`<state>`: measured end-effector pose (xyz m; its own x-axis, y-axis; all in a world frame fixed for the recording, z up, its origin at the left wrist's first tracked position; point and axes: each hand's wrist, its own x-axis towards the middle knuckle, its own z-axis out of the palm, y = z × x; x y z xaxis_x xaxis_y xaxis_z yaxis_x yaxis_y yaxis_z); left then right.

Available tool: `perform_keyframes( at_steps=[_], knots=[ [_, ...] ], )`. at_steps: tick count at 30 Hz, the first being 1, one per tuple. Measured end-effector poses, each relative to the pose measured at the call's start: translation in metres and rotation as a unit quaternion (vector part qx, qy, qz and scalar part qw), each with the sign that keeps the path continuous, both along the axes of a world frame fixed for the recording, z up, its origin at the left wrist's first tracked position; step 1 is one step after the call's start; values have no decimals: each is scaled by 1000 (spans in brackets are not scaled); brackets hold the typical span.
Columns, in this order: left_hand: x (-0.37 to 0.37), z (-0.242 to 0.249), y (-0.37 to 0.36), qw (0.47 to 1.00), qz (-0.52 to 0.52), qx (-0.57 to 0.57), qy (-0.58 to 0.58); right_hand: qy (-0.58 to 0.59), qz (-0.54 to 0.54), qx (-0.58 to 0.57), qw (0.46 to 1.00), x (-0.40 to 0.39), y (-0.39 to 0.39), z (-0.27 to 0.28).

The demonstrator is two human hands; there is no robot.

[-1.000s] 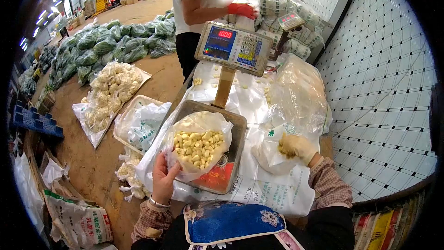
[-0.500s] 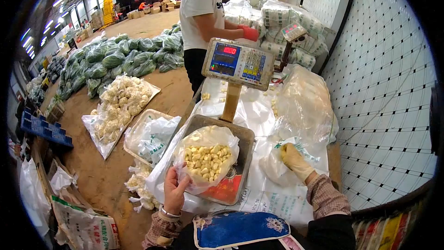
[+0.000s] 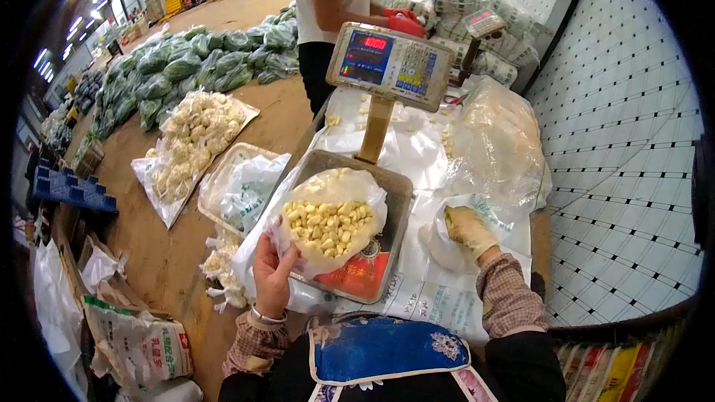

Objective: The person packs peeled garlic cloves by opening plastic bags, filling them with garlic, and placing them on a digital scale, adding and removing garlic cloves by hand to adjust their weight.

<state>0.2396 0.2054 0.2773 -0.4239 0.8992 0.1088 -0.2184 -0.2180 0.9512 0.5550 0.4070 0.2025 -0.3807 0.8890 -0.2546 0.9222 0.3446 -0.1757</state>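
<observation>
Okay, left hand (image 3: pixel 274 274) pinches the rim of a thin translucent plastic bag (image 3: pixel 307 186) of smooth, ivory garlic cloves (image 3: pixel 328 229), sitting on the scale's rectangular pan (image 3: pixel 395 192). Cream-gloved right hand (image 3: pixel 471 234) sits in a crumpled white bag (image 3: pixel 442 251) on the counter (image 3: pixel 541 247); can't tell its grip.

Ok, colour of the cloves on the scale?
The cloves are pale yellow, best seen in the head view.
</observation>
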Motion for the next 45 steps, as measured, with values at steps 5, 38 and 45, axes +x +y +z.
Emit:
perform_keyframes(
  at_steps=[5,38,45],
  knots=[
    [-5,-6,-9,997,39,58,12,-9,-40,70,997,0,-4,-30],
    [-12,-27,-23,990,50,-26,127,383,322,234,833,-205,-73,84],
    [3,-32,-18,938,160,-9,308,216,165,380,884,-182,-67,99]
  ],
)
